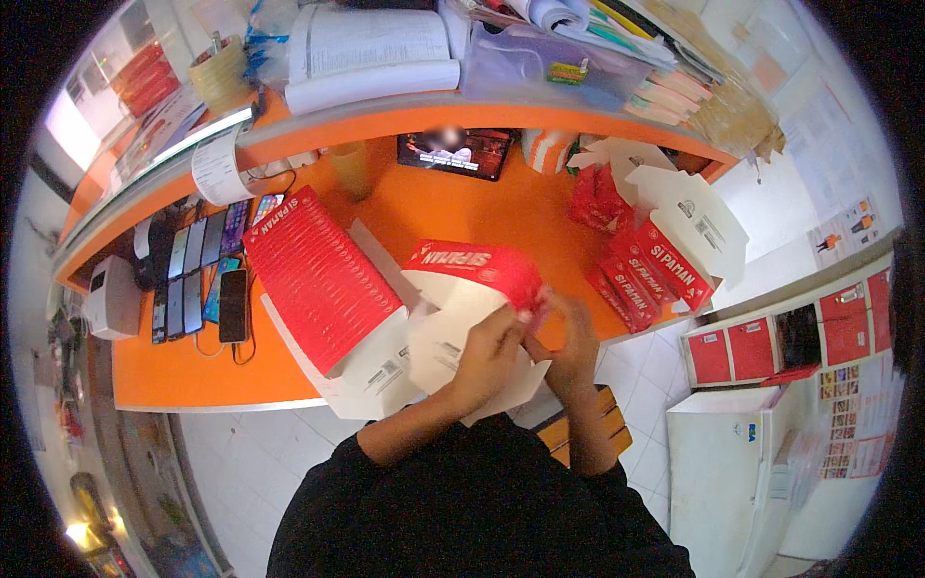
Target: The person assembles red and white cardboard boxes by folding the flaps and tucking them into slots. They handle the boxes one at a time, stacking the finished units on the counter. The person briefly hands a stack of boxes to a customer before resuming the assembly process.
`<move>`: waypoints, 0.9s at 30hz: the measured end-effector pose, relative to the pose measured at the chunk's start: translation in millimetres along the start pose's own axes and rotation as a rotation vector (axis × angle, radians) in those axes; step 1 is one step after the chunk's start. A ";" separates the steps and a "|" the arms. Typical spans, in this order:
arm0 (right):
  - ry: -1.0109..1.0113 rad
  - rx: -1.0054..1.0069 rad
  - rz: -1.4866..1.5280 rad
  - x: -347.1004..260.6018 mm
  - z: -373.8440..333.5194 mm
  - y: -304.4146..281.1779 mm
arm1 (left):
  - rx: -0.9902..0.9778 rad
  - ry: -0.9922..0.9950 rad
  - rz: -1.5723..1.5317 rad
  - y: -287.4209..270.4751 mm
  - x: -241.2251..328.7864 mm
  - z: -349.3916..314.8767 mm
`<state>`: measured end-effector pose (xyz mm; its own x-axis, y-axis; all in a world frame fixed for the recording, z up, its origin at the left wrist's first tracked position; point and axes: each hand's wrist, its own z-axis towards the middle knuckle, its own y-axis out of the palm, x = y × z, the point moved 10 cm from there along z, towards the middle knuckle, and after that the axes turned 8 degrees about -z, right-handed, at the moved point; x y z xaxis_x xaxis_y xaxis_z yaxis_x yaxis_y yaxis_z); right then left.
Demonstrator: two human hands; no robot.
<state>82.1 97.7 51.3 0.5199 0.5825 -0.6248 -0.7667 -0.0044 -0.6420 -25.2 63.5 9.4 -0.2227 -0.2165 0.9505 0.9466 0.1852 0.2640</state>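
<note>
In front of my body a red and white cardboard food box (445,299) sits partly folded, its white flaps loose toward me. My left hand (489,349) is closed on the box's near right part. At the box's right corner my right hand (570,335) has its fingers bent around the red edge, slightly blurred. Just left lies a long stack of nested red box blanks (323,279), with white flaps spread along its sides. To the right, several folded red and white boxes (665,270) are piled up, their white lids standing open.
On the orange desk (222,371), several phones (233,306) with cables lie at the left by a white device (113,297). A lit tablet (455,152) leans at the back, under a shelf (385,109) of papers and a purple bin. A white cabinet (718,462) stands at right.
</note>
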 end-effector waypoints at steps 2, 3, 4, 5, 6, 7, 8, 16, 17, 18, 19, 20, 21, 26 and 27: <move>0.099 -0.164 0.049 17.7 3.7 -1.5 | -0.188 0.302 0.474 24.7 21.6 -0.7; 0.111 -0.252 0.118 26.2 4.7 -1.7 | -0.293 0.353 0.605 38.1 19.4 -6.3; 0.124 -0.339 0.180 32.3 4.2 -2.9 | -0.346 0.252 0.695 47.4 9.4 -5.1; 0.243 -0.475 0.127 38.6 0.3 -2.4 | -0.381 0.145 0.789 55.9 2.7 -3.6; 0.263 -0.462 0.114 41.9 1.4 -6.9 | -0.414 0.034 0.879 60.7 -7.0 -2.6; 0.284 -0.448 0.104 45.7 1.1 -10.2 | -0.489 0.021 0.886 68.6 -13.5 -4.2; 0.303 -0.435 0.094 48.2 1.0 -12.8 | -0.504 0.066 0.863 74.3 -15.5 -4.5; 0.509 -0.478 0.516 148.2 -24.3 1.3 | -0.110 0.371 0.853 2.2 34.7 -16.0; 0.494 -0.490 0.569 154.7 -25.3 6.8 | 0.066 0.253 0.909 -30.2 41.4 -20.0; 0.478 -0.554 0.591 156.0 -25.1 15.2 | 0.096 0.212 0.957 -48.0 40.4 -26.5; 0.463 -0.628 0.625 154.3 -25.1 25.6 | 0.131 0.159 1.014 -64.5 41.3 -34.4; 0.447 -0.698 0.653 151.7 -25.7 36.3 | 0.069 0.019 0.874 -75.9 27.1 -41.6; 0.388 -0.796 0.633 145.0 -25.6 50.8 | 0.011 -0.116 0.727 -84.1 11.9 -50.9; 0.110 -1.124 0.659 79.9 -28.3 126.0 | 0.165 -0.426 0.549 -147.5 -46.3 -117.6; 0.120 -1.135 0.603 76.8 -33.1 144.5 | 0.245 -0.377 0.577 -160.1 -50.4 -131.2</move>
<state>23.8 114.9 -104.1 0.2814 0.1710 -0.9442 -0.1740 -0.9586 -0.2254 -135.0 -81.0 -102.3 0.1888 0.3172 0.9294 0.8678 0.3891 -0.3091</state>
